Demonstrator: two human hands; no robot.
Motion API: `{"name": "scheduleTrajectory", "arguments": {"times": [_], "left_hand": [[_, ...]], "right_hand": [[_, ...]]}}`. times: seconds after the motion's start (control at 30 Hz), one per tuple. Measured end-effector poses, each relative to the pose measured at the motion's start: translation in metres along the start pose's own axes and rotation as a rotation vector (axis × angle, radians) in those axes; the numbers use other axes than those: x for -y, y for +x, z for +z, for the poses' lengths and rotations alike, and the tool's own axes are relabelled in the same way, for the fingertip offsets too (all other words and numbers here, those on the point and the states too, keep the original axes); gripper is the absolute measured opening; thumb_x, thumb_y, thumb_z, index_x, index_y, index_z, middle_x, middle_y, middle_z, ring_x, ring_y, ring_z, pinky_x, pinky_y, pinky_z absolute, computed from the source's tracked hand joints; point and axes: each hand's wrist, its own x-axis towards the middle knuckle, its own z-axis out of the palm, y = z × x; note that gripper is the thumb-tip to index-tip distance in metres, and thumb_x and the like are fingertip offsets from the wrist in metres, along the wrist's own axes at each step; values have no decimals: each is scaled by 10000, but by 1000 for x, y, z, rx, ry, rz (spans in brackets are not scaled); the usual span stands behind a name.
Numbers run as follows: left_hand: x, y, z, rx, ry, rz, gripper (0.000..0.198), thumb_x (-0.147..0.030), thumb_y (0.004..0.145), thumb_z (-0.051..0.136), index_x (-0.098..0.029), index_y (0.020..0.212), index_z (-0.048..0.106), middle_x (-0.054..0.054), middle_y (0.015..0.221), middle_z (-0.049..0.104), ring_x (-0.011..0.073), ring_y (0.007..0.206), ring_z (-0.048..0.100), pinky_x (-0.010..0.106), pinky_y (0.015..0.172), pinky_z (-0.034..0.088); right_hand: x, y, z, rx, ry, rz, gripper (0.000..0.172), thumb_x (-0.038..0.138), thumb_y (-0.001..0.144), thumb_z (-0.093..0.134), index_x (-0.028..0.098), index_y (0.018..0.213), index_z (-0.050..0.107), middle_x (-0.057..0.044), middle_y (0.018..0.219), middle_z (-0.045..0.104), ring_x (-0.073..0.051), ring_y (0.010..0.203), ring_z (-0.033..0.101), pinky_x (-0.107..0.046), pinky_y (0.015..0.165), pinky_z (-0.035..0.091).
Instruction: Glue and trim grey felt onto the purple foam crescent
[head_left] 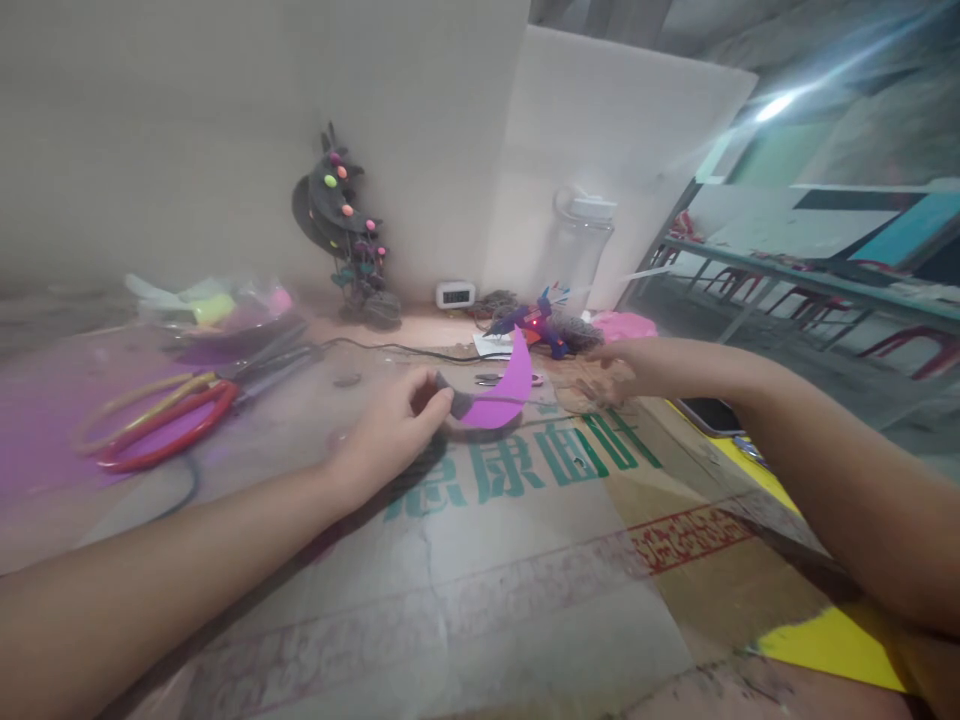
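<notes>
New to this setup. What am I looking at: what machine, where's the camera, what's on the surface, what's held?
There is no machine here: these are a person's two bare hands. The single picture comes from a camera worn on the person's head, looking forward and down, so the forearms enter from the lower left and right.

The left hand pinches a purple crescent by its grey end. The right hand is farther right and blurred, so I can't tell whether it grips anything.

Printed cardboard covers much of the work surface. Red-and-yellow-handled scissors lie on the left; a blue glue gun, a small white clock and a clear bottle are toward the back. A dark decorated crescent is at the back left.
</notes>
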Motion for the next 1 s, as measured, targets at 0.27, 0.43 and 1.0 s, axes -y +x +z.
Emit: {"name": "scheduleTrajectory", "arguments": {"times": [0.27, 0.43, 1.0], "left_hand": [[-4, -2, -1, -32, 74, 62, 158, -312, 895, 480, -199, 788, 501, -2, 747, 570, 176, 719, 519, 307, 660, 385], [-2, -2, -1, -40, 48, 60, 168, -324, 900, 475, -197, 794, 503, -4, 749, 556, 173, 721, 523, 301, 653, 391], [1, -2, -1, -112, -25, 18, 205, -374, 918, 470, -198, 820, 509, -16, 748, 530, 156, 691, 530, 278, 621, 415]], "right_hand": [[89, -18, 2, -417, 183, -76, 340, 358, 940, 402, 197, 764, 645, -26, 691, 651, -155, 640, 574, -269, 598, 404], [81, -21, 12, -208, 122, -222, 317, 172, 858, 455, 254, 1088, 657, -27, 1072, 698, -188, 921, 631, -287, 761, 446], [103, -13, 38, -239, 493, -103, 279, 351, 847, 603, 204, 1064, 509, -66, 1047, 665, -113, 582, 586, -264, 554, 424]]}}
